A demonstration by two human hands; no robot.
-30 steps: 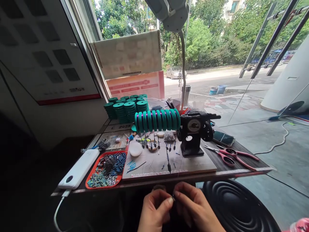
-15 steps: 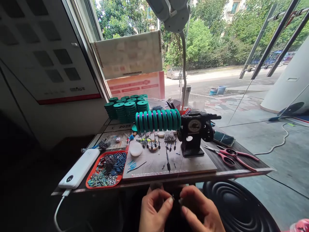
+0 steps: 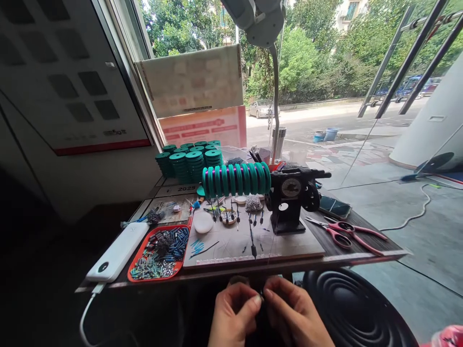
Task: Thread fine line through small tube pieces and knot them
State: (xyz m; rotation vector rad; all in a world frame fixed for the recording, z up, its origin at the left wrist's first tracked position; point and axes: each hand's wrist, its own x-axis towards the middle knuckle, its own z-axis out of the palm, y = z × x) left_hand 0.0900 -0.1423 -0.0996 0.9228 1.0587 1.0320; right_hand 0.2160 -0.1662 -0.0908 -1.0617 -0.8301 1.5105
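Below the table edge, my left hand (image 3: 235,311) pinches thumb and forefinger on something tiny that I cannot make out. Almost touching it, my right hand (image 3: 296,311) also has thumb and forefinger pressed together, with any held piece hidden by the fingertips. Above them on the pale board (image 3: 304,249) lies a small black piece (image 3: 253,250) on a thin stem. A row of green spools (image 3: 237,179) sits on the shaft of a black winding machine (image 3: 291,193). Several small dark pieces stand out below the spools.
An orange-red tray (image 3: 130,270) of small blue, green and metal parts stands at left, beside a white power bank (image 3: 117,255). Pink-handled scissors (image 3: 340,236) and a phone (image 3: 335,206) lie at right. Stacked green spools (image 3: 194,166) stand behind. A black round stool (image 3: 356,306) is below right.
My right hand has moved left, its fingertips closing together and coming up to those of my left hand. My left hand has shifted slightly right, still pinching.
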